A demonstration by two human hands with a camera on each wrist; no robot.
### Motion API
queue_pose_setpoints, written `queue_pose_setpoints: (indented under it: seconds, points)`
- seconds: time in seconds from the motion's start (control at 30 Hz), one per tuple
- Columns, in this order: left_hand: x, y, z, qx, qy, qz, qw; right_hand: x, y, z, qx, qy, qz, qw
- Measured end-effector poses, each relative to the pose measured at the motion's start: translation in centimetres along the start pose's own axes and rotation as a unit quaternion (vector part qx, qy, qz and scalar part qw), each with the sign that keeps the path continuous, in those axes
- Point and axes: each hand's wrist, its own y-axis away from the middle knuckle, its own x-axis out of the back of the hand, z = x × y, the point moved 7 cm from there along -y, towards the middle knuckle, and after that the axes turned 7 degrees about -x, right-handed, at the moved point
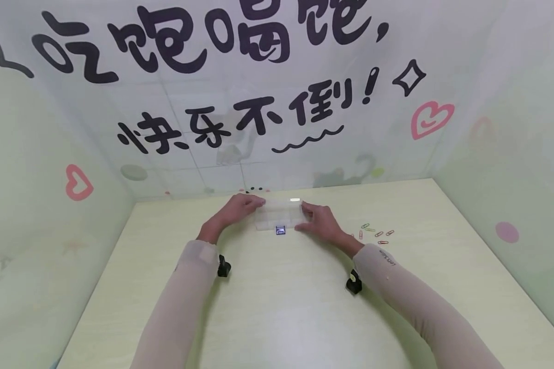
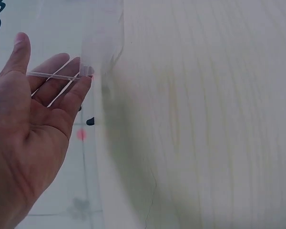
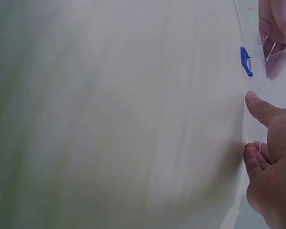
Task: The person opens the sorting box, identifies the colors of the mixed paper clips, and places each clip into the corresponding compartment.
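Observation:
A clear plastic compartment box point(image 1: 279, 214) lies flat on the pale table point(image 1: 277, 307) near its far edge, with a blue clasp point(image 1: 280, 231) on its front side. My left hand point(image 1: 242, 207) is at the box's left end; in the left wrist view the left hand point(image 2: 47, 88) has straight fingers that touch a corner of the clear box point(image 2: 102, 45). My right hand point(image 1: 317, 220) grips the right end. In the right wrist view the right hand point(image 3: 257, 129) has its thumb and curled fingers against the box's edge, near the blue clasp point(image 3: 246, 61).
Several coloured paper clips point(image 1: 374, 233) lie scattered on the table just right of my right hand. Walls with black lettering and heart stickers close the table in at the back and on both sides. Black wrist mounts point(image 1: 353, 283) hang under both forearms.

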Motion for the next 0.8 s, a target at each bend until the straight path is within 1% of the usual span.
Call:
queue_pose_setpoints:
  seconds: [0.1, 0.2, 0.27, 0.5, 0.63, 0.7, 0.8]
  points:
    - [0.1, -0.2, -0.3, 0.018, 0.039, 0.012, 0.9990, 0.0, 0.0, 0.0, -0.007, 0.000, -0.003, 1.000]
    - [0.1, -0.4, -0.6, 0.039, 0.079, 0.024, 0.9958, 0.1, 0.0, -0.1, -0.009, 0.004, -0.006, 1.000]
    - [0.2, -0.6, -0.8, 0.047, 0.077, 0.037, 0.9952, 0.1, 0.1, -0.1, -0.011, 0.005, -0.008, 1.000]
    - [0.7, -1.3, -1.2, 0.059, 0.029, 0.092, 0.9936, 0.1, 0.2, -0.1, -0.017, -0.002, -0.014, 1.000]
    - [0.8, -1.4, -1.3, 0.060, -0.010, 0.113, 0.9917, 0.0, 0.2, -0.1, -0.015, 0.006, -0.011, 1.000]
    - [0.9, -1.4, -1.3, 0.056, -0.043, 0.118, 0.9905, -0.1, 0.2, -0.2, -0.015, 0.012, -0.011, 1.000]
    - [0.8, -1.4, -1.3, 0.064, -0.080, 0.112, 0.9884, 0.0, 0.1, -0.3, -0.014, 0.014, -0.010, 1.000]
